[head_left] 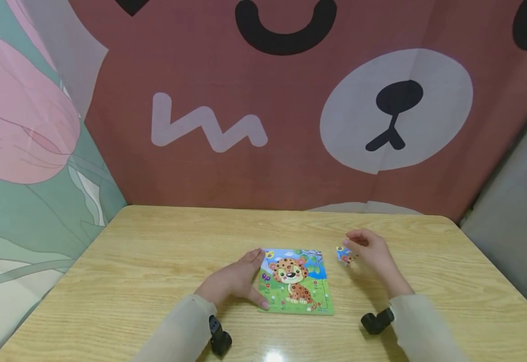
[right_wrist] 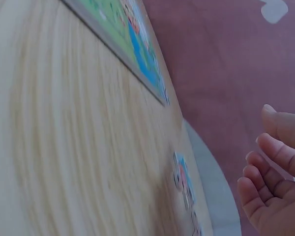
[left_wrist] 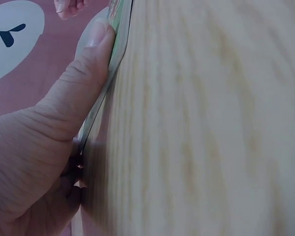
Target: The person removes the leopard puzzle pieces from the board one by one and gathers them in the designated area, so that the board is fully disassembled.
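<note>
A square jigsaw puzzle (head_left: pixel 294 281) with a cartoon leopard on grass lies on the wooden table. My left hand (head_left: pixel 238 279) rests along its left side, thumb laid over the lower left corner and fingertips at the upper left one. In the left wrist view, the thumb (left_wrist: pixel 81 81) lies straight along the board's edge. To the right of the board are loose puzzle pieces (head_left: pixel 346 256), blue and orange. Just above them is my right hand (head_left: pixel 371 251), its fingers loosely bent and holding nothing. The right wrist view shows a piece (right_wrist: pixel 183 179) flat on the table, apart from the fingers.
The pale wooden table (head_left: pixel 168 251) reaches back to a wall hanging (head_left: pixel 290 171) with a brown bear's face. A flowered curtain (head_left: pixel 28 151) stands at the left. Each wrist wears a small black camera (head_left: pixel 220 338).
</note>
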Demonstrator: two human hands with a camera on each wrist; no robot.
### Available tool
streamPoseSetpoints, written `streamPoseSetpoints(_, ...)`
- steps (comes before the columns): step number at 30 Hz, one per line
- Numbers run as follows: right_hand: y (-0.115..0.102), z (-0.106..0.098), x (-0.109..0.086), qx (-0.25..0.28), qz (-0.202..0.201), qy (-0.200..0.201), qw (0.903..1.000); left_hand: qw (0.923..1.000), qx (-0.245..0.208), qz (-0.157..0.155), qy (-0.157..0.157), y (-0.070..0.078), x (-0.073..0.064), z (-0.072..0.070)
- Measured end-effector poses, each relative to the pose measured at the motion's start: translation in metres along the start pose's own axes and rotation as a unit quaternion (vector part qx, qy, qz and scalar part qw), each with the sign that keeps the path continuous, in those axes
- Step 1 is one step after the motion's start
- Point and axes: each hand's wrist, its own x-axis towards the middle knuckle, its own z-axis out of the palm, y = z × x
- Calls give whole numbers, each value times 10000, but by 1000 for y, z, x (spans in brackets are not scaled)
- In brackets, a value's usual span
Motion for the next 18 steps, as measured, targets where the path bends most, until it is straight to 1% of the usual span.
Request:
streamPoseSetpoints(3, -5, 4, -1, 80, -58, -57, 9999, 10000, -15, 4, 4, 1, -1, 0)
streamPoseSetpoints(6, -9, 9, -1, 254, -34, -267, 9993, 10000, -28, -1, 7, 1, -1, 0)
streamPoseSetpoints(9, -11, 15, -2, 319, -119, -492, 9982, 10000, -23, 1, 5, 0, 0, 0)
streamPoseSetpoints(14, -12, 25, -2, 125, -437, -707, 9965, 10000, -31, 40, 6, 0, 0, 1)
streamPoseSetpoints(18, -12, 33, -1, 155, -691, -923, 9932, 10000, -20, 52, 20, 0, 0, 0)
